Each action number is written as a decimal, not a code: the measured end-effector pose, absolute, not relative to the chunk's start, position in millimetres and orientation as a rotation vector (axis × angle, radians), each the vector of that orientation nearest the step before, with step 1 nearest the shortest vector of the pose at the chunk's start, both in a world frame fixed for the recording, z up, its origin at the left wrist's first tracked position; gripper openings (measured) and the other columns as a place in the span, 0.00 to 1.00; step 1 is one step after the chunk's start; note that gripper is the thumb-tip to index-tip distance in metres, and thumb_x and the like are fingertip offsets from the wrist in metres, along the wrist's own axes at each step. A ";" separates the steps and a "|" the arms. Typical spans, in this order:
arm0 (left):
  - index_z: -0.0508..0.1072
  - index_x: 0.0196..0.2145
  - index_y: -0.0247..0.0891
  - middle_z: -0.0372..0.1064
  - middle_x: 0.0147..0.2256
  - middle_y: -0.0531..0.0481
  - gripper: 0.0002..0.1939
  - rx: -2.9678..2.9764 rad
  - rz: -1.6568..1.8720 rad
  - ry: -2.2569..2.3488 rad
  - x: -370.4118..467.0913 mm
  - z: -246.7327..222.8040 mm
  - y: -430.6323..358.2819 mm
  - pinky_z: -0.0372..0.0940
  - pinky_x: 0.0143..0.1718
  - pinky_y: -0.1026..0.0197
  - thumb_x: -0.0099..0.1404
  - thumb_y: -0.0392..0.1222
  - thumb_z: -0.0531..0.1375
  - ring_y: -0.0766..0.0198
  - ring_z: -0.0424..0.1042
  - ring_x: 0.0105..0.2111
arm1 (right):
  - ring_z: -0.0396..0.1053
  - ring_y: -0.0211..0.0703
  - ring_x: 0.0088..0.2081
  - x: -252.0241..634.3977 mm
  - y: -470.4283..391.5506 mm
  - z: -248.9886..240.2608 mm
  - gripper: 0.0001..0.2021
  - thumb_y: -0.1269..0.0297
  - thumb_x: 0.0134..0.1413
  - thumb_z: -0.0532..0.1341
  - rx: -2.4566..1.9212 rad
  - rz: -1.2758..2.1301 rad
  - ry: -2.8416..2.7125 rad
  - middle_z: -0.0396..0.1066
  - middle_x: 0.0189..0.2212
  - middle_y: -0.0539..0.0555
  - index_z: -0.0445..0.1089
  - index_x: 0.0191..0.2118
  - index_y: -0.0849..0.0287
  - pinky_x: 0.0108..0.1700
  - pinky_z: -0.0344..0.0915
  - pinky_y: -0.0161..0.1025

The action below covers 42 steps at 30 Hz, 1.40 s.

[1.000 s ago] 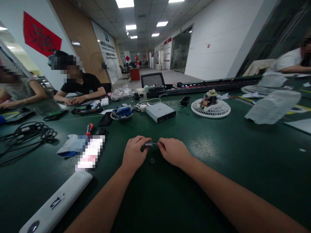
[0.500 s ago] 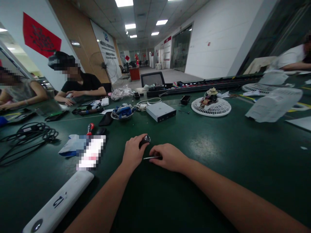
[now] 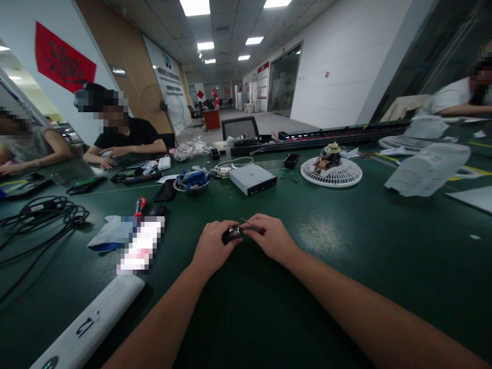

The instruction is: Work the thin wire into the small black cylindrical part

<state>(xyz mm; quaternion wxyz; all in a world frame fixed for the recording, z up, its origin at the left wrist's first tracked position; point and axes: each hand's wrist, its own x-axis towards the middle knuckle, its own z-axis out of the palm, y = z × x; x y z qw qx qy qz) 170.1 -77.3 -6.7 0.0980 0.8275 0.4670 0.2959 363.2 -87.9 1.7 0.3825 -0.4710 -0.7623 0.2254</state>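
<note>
Above the green tabletop, my left hand (image 3: 212,247) is closed around a small dark cylinder (image 3: 232,233) with a shiny metal end that faces right. My right hand (image 3: 275,238) pinches a thin metal tool (image 3: 249,224), its slim shaft sticking out up and to the left. Whether it is a pick, tweezers or a small screwdriver I cannot make out. The right fingertips are at the cylinder's shiny end, and the two hands nearly meet. Fingers hide most of both items.
Ahead lies an optical disc drive (image 3: 252,179), with a white fan grille (image 3: 331,174) to its right and a metal bowl (image 3: 192,187) holding blue items to its left. A long white device (image 3: 90,320), a red-handled tool (image 3: 140,206) and black cables (image 3: 46,212) lie left. Other people sit around.
My right hand has risen slightly and brought the thin tool up to the cylinder. My left hand has turned the cylinder's shiny end down and toward the right hand.
</note>
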 end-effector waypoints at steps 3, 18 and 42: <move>0.73 0.45 0.45 0.75 0.40 0.52 0.17 2.482 0.883 1.338 170.4 -5.9 -78.9 0.63 0.45 0.53 0.57 0.38 0.67 0.58 0.70 0.41 | 0.68 0.38 0.33 363.5 -87.6 2.2 0.06 0.67 0.54 0.63 -1.278 0.549 -1.908 0.74 0.33 0.51 0.76 0.38 0.56 0.37 0.62 0.36; 0.75 0.43 0.43 0.76 0.40 0.49 0.15 2.525 0.978 1.227 170.3 -2.2 -81.5 0.63 0.47 0.51 0.57 0.33 0.64 0.57 0.71 0.42 | 0.65 0.36 0.27 364.5 -87.9 0.6 0.11 0.58 0.56 0.60 -1.337 0.711 -2.012 0.72 0.25 0.49 0.75 0.32 0.59 0.29 0.55 0.34; 0.75 0.42 0.44 0.76 0.40 0.51 0.14 2.311 1.073 1.665 167.1 -7.7 -73.8 0.64 0.46 0.49 0.57 0.36 0.65 0.55 0.72 0.42 | 0.69 0.39 0.35 364.6 -85.8 -1.5 0.10 0.67 0.58 0.58 -1.352 0.525 -2.033 0.73 0.38 0.53 0.76 0.42 0.56 0.38 0.64 0.38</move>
